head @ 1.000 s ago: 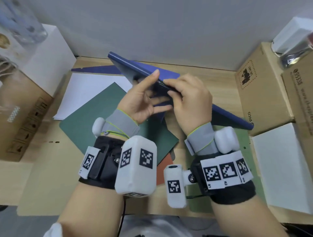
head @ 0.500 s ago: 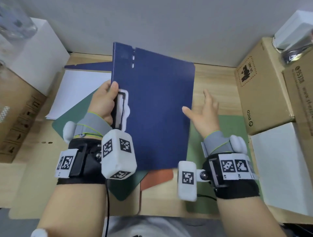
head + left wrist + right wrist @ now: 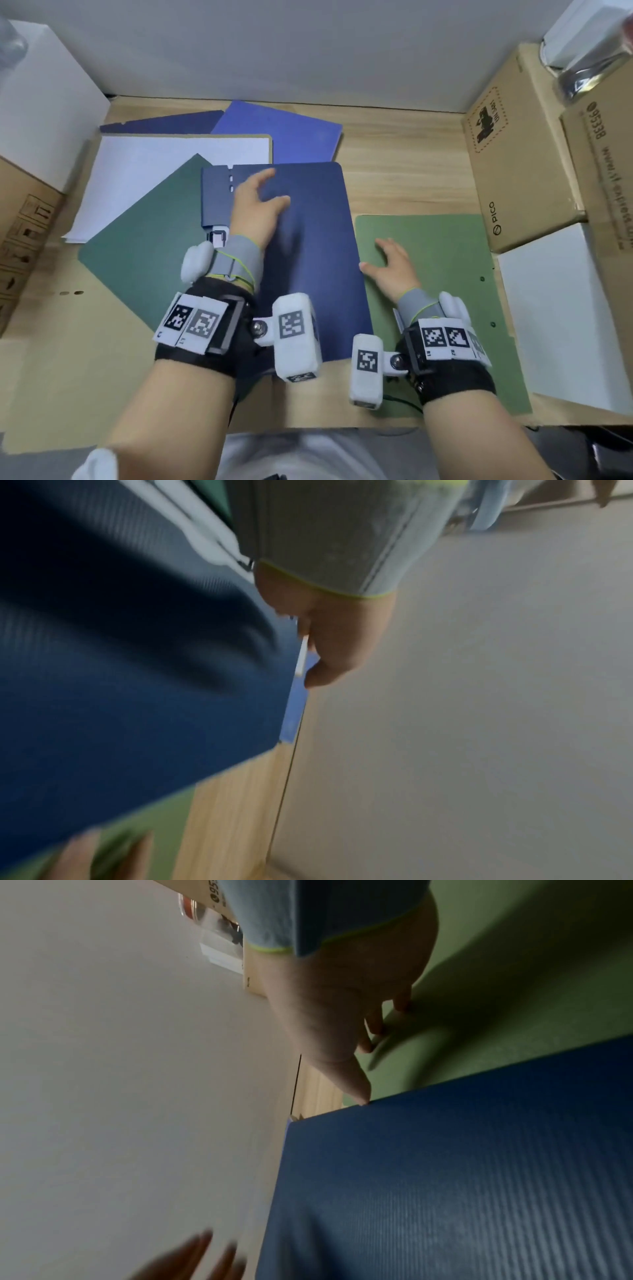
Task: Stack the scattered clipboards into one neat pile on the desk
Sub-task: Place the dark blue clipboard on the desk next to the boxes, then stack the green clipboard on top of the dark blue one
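Note:
A navy clipboard [image 3: 308, 260] lies flat in the middle of the desk, its clip at the left edge. My left hand [image 3: 265, 192] rests on its upper part with fingers spread, holding nothing. My right hand [image 3: 383, 257] lies open on a light green clipboard [image 3: 445, 274] to the right, thumb tip against the navy board's right edge [image 3: 445, 1177]. A dark green clipboard [image 3: 147, 246] lies partly under the navy one on the left. Behind are a wooden clipboard with white paper [image 3: 164, 161], a lighter blue clipboard [image 3: 284, 133] and another navy clipboard [image 3: 161, 125].
Cardboard boxes [image 3: 513, 154] and a white box [image 3: 565, 308] line the right side of the desk. A white box [image 3: 41, 102] and a brown carton [image 3: 20, 222] stand at the left. A grey wall closes the back.
The navy clipboard, held upright by its clip in my left hand, now lies flat. My left hand has let go and rests on top. My right hand dropped onto the light green clipboard.

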{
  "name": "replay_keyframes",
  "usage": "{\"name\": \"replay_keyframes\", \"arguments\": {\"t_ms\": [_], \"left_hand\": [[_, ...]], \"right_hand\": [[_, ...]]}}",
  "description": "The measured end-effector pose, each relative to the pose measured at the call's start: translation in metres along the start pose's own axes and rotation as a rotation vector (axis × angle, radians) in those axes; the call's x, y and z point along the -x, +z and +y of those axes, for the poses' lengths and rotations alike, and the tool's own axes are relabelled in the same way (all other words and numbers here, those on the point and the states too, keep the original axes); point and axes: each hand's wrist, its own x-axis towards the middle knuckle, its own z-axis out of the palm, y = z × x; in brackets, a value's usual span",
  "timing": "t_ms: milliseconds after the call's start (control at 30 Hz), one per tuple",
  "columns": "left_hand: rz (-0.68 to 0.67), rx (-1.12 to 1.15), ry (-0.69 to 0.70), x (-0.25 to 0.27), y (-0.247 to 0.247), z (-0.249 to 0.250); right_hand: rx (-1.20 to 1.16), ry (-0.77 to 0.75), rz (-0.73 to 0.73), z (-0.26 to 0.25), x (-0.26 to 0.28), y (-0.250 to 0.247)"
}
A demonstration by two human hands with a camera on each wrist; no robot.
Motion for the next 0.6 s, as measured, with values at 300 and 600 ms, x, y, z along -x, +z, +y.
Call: {"name": "replay_keyframes", "arguments": {"t_ms": [300,600], "left_hand": [[-0.650,0.311,-0.605,0.038,0.094,0.002],[-0.570,0.231,-0.668,0.039,0.123,-0.003]], "right_hand": [[-0.090,0.085,0.189,0.030,0.005,-0.038],[-0.077,0.401,0.312,0.064,0.015,-0.079]]}}
